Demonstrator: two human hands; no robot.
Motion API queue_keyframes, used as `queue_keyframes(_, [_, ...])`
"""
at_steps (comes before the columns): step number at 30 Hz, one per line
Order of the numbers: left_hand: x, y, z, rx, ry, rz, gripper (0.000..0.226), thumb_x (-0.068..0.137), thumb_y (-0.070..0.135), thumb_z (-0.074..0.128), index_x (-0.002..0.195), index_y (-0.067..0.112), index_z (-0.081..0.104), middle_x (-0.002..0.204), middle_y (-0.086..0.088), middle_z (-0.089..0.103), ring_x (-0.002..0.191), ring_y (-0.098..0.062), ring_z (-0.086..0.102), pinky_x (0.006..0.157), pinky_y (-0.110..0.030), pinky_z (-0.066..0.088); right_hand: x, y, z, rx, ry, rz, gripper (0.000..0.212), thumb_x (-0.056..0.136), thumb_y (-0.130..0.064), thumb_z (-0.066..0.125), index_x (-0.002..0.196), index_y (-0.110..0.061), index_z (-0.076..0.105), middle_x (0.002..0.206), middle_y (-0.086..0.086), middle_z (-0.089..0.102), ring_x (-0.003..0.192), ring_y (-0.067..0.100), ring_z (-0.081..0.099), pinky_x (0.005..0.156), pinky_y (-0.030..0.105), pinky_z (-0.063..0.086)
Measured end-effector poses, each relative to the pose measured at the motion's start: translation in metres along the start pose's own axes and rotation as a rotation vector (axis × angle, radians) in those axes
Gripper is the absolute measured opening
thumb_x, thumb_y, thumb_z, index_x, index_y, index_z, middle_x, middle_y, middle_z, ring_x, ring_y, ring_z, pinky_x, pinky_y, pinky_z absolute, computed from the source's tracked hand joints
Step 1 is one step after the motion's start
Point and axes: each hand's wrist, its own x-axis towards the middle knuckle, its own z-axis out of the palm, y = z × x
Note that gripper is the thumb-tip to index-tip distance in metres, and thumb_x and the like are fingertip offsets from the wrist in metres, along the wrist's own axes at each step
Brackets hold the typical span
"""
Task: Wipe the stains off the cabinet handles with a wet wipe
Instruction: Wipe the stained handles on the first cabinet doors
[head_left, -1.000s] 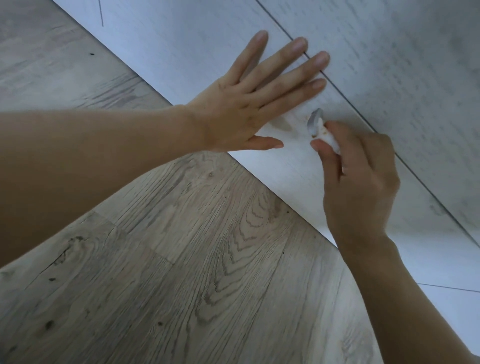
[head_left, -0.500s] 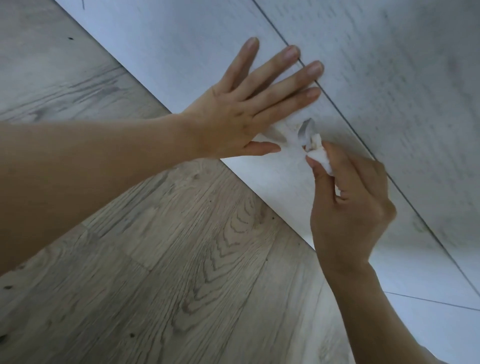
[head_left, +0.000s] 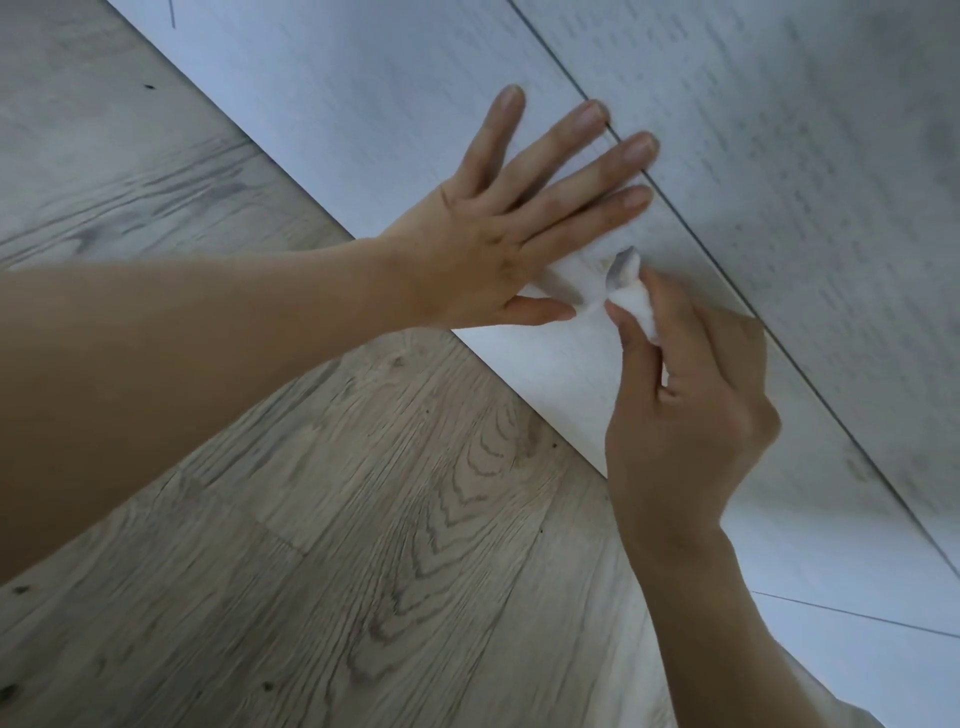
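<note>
Right hand: we had our right hand (head_left: 691, 415) nearest us, thumb and forefinger pinched on a bunched white wet wipe (head_left: 636, 306).
Wet wipe: we saw it pressed up against the lower end of the cabinet handle (head_left: 622, 266), held just under it.
Cabinet handle: we made it out as a small grey metal knob on the pale door, lying between our two hands; whether any stain remained on it was too small for us to tell.
Left hand: we laid our left hand (head_left: 478, 244) flat and spread on the cabinet door (head_left: 395, 104), gripping nothing, thumb pointing toward the wipe and nearly touching it.
Fingertips: we rested the left fingertips (head_left: 641, 148) on the dark seam between two door panels, just above the handle.
Floor: we looked down on grey wood-grain floor (head_left: 363, 519) under both forearms, meeting the foot of the cabinet along a slanted edge.
Far panel: we saw the next door panel (head_left: 779, 156) beyond the seam, pale and faintly mottled.
</note>
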Motion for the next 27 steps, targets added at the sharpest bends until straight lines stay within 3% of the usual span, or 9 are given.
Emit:
queue_keyframes(4, [0.001,-0.004,-0.002,-0.028,0.001,0.046,0.092,0.092,0.068,0.033,0.149,0.012,-0.011,0.155,-0.007,-0.002,0.137,-0.037,0.009,0.111,-0.049,-0.017,0.001,-0.01,-0.001,-0.003,0.004,0.09,0.015,0.085,-0.01,0.069,0.095,0.001,0.071,0.08,0.012,0.067,0.071,0.028,0.061,0.059,0.032,0.051])
queue_keyframes(8, [-0.001,0.0,-0.004,0.011,-0.023,0.018,0.09,0.093,0.067,0.033,0.149,0.012,-0.011,0.152,-0.01,0.012,0.134,-0.039,0.016,0.112,-0.054,-0.008,0.012,-0.02,-0.002,0.061,-0.045,0.329,0.016,0.088,-0.025,0.065,0.092,-0.012,0.073,0.074,-0.001,0.064,0.069,0.019,0.056,0.06,0.016,0.036])
queue_keyframes(10, [-0.003,-0.003,-0.006,0.018,-0.046,0.035,0.086,0.094,0.063,0.034,0.15,0.012,-0.007,0.152,-0.011,0.01,0.136,-0.037,0.014,0.111,-0.055,0.001,0.012,-0.018,-0.01,0.103,-0.036,0.442,0.019,0.088,-0.031,0.063,0.088,-0.015,0.072,0.071,-0.008,0.059,0.068,0.02,0.055,0.057,0.016,0.032])
queue_keyframes(13, [-0.003,-0.007,-0.009,0.035,-0.064,0.048,0.083,0.095,0.059,0.035,0.151,0.013,-0.004,0.153,-0.01,0.012,0.137,-0.035,0.016,0.11,-0.055,0.007,0.012,-0.023,-0.015,0.03,-0.069,0.364,0.02,0.087,-0.027,0.066,0.091,-0.01,0.074,0.073,0.001,0.066,0.074,0.026,0.057,0.063,0.019,0.036])
queue_keyframes(17, [-0.002,-0.004,-0.01,0.077,-0.077,0.051,0.085,0.094,0.06,0.034,0.15,0.012,-0.007,0.152,-0.01,0.013,0.136,-0.036,0.017,0.108,-0.055,0.008,0.019,-0.029,-0.006,-0.064,-0.129,0.279,0.022,0.087,-0.029,0.063,0.093,-0.011,0.074,0.079,0.004,0.071,0.079,0.029,0.058,0.069,0.037,0.044])
queue_keyframes(24, [-0.003,-0.012,-0.01,0.101,-0.072,0.074,0.082,0.095,0.059,0.037,0.151,0.015,-0.003,0.153,-0.008,0.01,0.138,-0.032,0.014,0.114,-0.051,0.002,0.02,-0.036,-0.007,-0.152,-0.142,0.351,0.021,0.085,-0.03,0.063,0.089,-0.012,0.074,0.071,0.005,0.069,0.078,0.028,0.055,0.072,0.033,0.032])
queue_keyframes(27, [-0.001,-0.008,-0.009,0.121,-0.059,0.051,0.082,0.095,0.059,0.036,0.151,0.013,-0.003,0.152,-0.008,0.015,0.136,-0.033,0.019,0.111,-0.053,0.008,0.028,-0.043,-0.001,-0.146,-0.104,0.455,0.023,0.084,-0.034,0.059,0.085,-0.016,0.074,0.07,0.005,0.068,0.077,0.027,0.054,0.072,0.035,0.034])
